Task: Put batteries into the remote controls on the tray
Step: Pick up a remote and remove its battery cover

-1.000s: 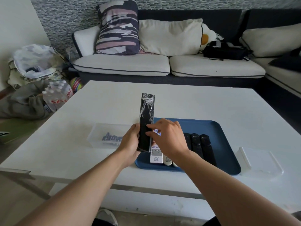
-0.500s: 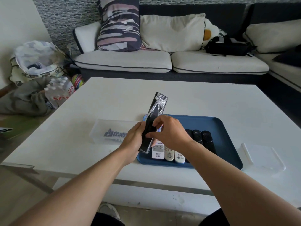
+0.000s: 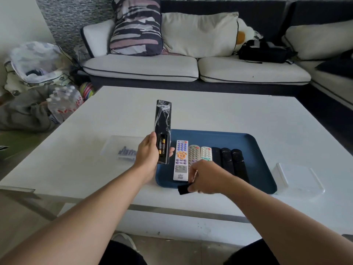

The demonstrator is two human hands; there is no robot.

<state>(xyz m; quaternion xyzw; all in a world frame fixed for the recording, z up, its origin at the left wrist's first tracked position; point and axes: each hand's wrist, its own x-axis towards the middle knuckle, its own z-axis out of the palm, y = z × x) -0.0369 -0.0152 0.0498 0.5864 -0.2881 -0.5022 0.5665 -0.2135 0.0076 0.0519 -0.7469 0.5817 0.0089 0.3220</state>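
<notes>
Left hand (image 3: 147, 153) grips black remote (image 3: 162, 131) upright, back toward viewer, compartment open with batteries (image 3: 161, 146) seated, likely for checking. Right hand (image 3: 207, 177) pinches the cover (image 3: 183, 189) over the tray's (image 3: 256, 150) near edge. Remaining remotes lie side by side in the tray. Battery box (image 3: 122, 150) sits left. Bench (image 3: 229, 115) offers open room on the far side.

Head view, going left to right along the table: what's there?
Battery box → left hand holding the open black remote → white remote → grey remote → small white remote → three black remotes → clear lid.
</notes>
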